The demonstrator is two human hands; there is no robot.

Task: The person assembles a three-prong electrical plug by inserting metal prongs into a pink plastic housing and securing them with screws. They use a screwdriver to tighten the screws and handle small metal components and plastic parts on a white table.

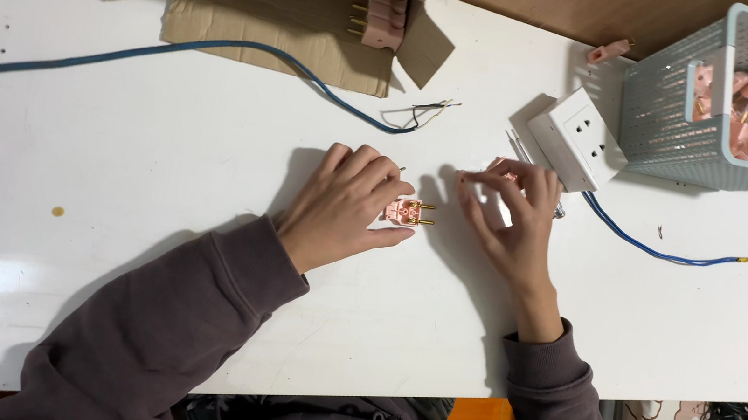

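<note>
Left hand (343, 207) pinches a pink plug (409, 211); right hand (513, 212) pinches a pink part (503, 167).

Pink plug (408, 211); blue cable (660, 253); white table (163, 167); pale-blue basket (683, 133)

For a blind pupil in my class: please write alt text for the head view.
Over a white table, the left hand holds a pink plug with brass pins; the right hand pinches a small pink part. Beyond lie a blue cable, white socket and basket.
</note>
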